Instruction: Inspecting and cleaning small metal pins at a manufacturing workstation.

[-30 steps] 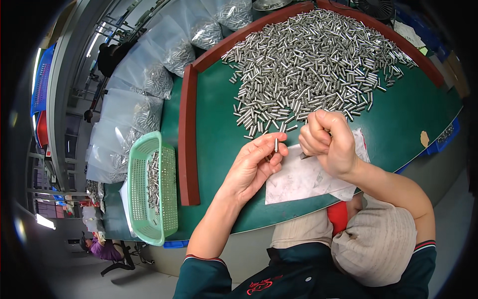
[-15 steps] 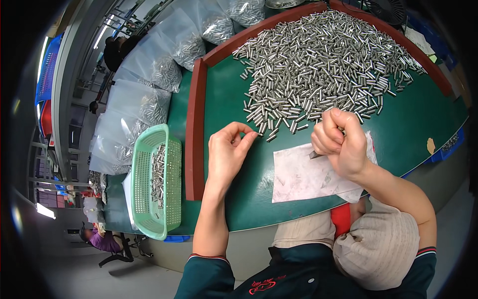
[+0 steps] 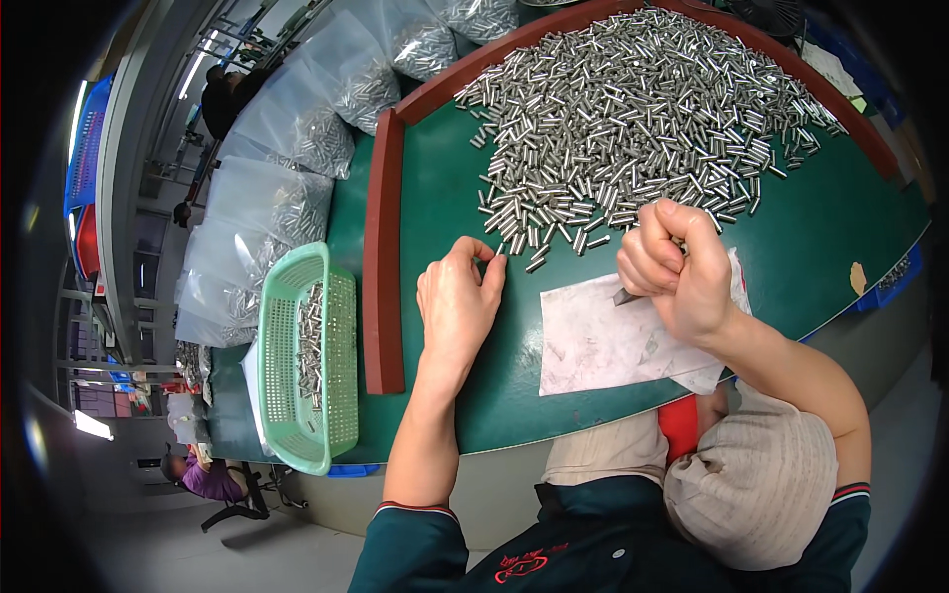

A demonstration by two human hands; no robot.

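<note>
Left hand (image 3: pixel 457 301): flat over the green table (image 3: pixel 435 198), palm down, fingers curled; fingertips pinched at the near edge of the heap, on one small metal pin (image 3: pixel 500 249).
Right hand (image 3: pixel 677 267): closed as a fist above the white paper sheet (image 3: pixel 603 341); dark tip of a small tool (image 3: pixel 623 296) out from under the fingers, touching the sheet.
Metal pins (image 3: pixel 633 128): big heap of short silver cylinders, spread over the far part of the table, from its middle to the right rim; some loose ones just beside the left fingertips.
Paper sheet: on the table near the front edge, under the right hand, stained grey.
Red-brown border (image 3: pixel 383 257): raised strip along the left side and far side of the table.
Green basket (image 3: pixel 301 366): left of the border, outside the table, some pins lying inside.
Clear bags (image 3: pixel 287 178): stacked further left and behind, filled with the same pins.
Beige cap (image 3: pixel 756 489): at the lower right, below the right forearm.
</note>
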